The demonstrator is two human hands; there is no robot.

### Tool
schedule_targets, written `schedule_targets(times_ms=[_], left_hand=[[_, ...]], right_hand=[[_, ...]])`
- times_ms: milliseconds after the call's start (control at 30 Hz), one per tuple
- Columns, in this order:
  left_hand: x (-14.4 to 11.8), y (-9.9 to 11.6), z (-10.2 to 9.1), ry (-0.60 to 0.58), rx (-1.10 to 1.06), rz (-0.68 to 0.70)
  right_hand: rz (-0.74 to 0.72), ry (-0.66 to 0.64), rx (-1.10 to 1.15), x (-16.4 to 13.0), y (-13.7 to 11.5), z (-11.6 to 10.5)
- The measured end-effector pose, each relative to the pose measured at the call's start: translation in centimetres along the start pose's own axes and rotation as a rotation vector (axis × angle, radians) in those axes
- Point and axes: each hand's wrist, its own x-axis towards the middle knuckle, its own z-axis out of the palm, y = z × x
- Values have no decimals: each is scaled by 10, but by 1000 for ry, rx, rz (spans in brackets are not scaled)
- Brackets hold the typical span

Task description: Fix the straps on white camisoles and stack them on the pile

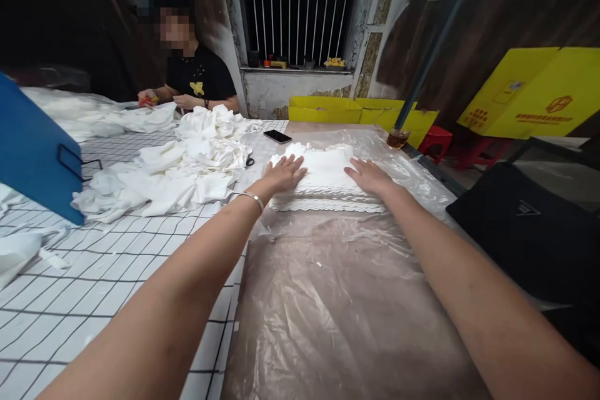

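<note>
A stack of white cloth pieces (pixel 323 176) with scalloped edges lies in front of me, on clear plastic sheeting (pixel 337 300) spread over the table. My left hand (pixel 284 174) rests on the stack's left side, fingers stretched out flat. On the right side of the same stack lies my right hand (pixel 368 175), its fingers spread too. Neither hand grips anything. A loose heap of white cloth (pixel 187 165) sits left of the stack, apart from my hands.
A phone (pixel 277 136) lies behind the stack, and a glass of brown drink (pixel 397 139) stands at the far right. A blue board (pixel 37 144) rises at left. Across the table sits a co-worker (pixel 201 72) holding something red. Yellow boxes (pixel 323 110) and a black bag (pixel 520 219) are beyond.
</note>
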Motion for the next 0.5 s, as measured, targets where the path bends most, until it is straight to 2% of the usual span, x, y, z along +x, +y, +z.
schedule_targets(times_ms=[67,167,267,367,433,500], left_hand=[[2,4,-3,-16,0,-31],[-10,8,-3,-20,-45,-52],[-35,-3,-1,100,-127,-89],[-73,-39,-6,343,-208,-238],[-102,-75,-13,493,-238,-424],[-130,-111,-19,577,-251,-586]], right_hand=[[-14,-28,-2,9,2,-1],[-29,-10,-7,12,0,-4],[20,29,15,2,-4,-8],[36,205,119,-16,-7,-12],[-5,357,205,-33,-7,-14],[-93,475,255,-55,-6,-15]])
